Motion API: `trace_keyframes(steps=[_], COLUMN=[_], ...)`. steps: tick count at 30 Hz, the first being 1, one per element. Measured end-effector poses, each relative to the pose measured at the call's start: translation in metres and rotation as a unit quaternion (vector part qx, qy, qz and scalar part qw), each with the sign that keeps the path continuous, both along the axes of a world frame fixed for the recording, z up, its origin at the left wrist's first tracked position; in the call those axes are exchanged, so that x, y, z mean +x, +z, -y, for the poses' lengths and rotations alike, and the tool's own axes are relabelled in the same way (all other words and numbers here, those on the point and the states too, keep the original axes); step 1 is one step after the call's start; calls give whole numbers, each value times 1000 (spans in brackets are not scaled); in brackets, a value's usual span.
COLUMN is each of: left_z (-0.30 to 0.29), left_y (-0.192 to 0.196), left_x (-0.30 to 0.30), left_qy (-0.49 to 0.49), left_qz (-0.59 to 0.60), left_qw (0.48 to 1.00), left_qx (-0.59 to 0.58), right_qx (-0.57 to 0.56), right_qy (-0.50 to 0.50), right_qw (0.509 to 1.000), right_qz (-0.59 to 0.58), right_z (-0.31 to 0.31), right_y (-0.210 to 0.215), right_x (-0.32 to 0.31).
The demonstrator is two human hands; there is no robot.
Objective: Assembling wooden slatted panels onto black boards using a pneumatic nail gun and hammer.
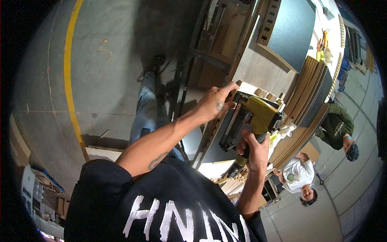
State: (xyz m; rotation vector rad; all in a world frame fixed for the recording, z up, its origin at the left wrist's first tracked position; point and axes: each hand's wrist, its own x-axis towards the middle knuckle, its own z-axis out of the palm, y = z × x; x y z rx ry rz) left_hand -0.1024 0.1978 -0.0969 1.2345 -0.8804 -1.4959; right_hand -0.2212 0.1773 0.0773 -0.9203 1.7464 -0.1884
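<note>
Mind first the stack of long brown boards (309, 92) on the right, leaving room so as not to knock the rear of the tool. Work over the dark, flat-faced panel (215, 154) at the near side of the bench, best kept from sliding. Set the bulky yellow-and-black nail gun (263, 115) squarely and fully seated before any shot, bearing down evenly rather than letting it rock. With the right hand (256, 151), clamped around the grip, hold firm and keep off the trigger until well lined up. With the left hand (215, 104), thumb and forefinger spread apart beside the gun's black front end, steady the work but draw well clear of the nose; cannot tell whether pinching the edge or only resting there. Avoid nudging the short pale wooden blocks (262, 93) just beyond.

Held over the panel, between the left hand and the boards. Mustard yellow and angular over the main body, with a black cap at the right end. Black, long and narrow along the magazine (231, 128), tilted rather than upright. Yellow and black again at the butt, below the right hand.
</note>
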Motion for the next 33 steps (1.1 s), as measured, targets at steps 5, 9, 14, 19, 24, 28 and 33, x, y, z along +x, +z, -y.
trace_keyframes(steps=[5, 9, 14, 19, 24, 28, 33], left_z=[-14, -35, -37, -32, -32, -28, -32], left_y=[14, 10, 10, 11, -2, 9, 14], left_x=[-6, -24, -19, -27, -33, -20, -23], left_qy=[11, 129, 122, 88, 30, 12, 13], left_qz=[-7, 28, 34, 62, -71, -61, -71], left_qw=[999, 991, 991, 994, 993, 991, 991], left_qx=[33, 3, 51, 33, 94, 119, 111], right_qx=[-2, 7, 12, 11, -7, -5, -14], right_qy=[4, -30, 4, -12, -103, -198, -174], right_qw=[1000, 1000, 1000, 1000, 994, 974, 980], right_qz=[-5, -1, -12, -19, 27, 106, 92], right_z=[-2, -20, -27, -31, -43, -65, -80], right_y=[-1, 7, 0, 2, 37, 67, 59], right_x=[-7, -19, -18, -36, -50, -81, -79])
